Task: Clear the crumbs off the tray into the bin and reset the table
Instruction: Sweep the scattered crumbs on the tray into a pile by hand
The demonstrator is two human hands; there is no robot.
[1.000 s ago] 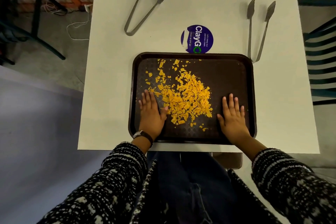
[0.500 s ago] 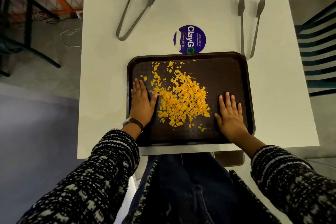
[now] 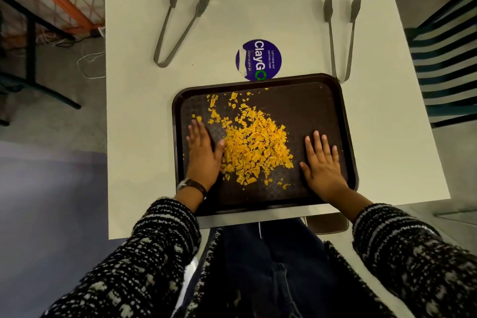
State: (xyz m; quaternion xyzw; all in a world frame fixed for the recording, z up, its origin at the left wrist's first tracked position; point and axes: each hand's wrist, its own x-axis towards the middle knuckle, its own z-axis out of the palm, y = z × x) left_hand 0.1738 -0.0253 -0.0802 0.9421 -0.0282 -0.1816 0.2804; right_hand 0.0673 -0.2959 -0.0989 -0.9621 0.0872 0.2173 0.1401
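1. Dark brown tray (image 3: 322, 100) sits on the white table (image 3: 258, 8), close to the near edge, right in front of the person.
2. Orange crumbs (image 3: 255, 147) are mostly heaped in the middle-left of the tray, with a few strays toward the far left corner.
3. Left hand (image 3: 204, 155) lies flat, palm down, on the tray's left side. Its fingers are straight and point away, the thumb is out and touching the pile's edge, and it grips nothing. There's a watch (image 3: 192, 186) on that wrist.
4. Right hand (image 3: 322, 162) is also flat and palm down, fingers a bit spread, just right of the pile, holding nothing.
5. Two metal tongs (image 3: 178, 26) (image 3: 340, 33) lie farther back. A round purple sticker (image 3: 258, 59) is just past the tray's far rim.
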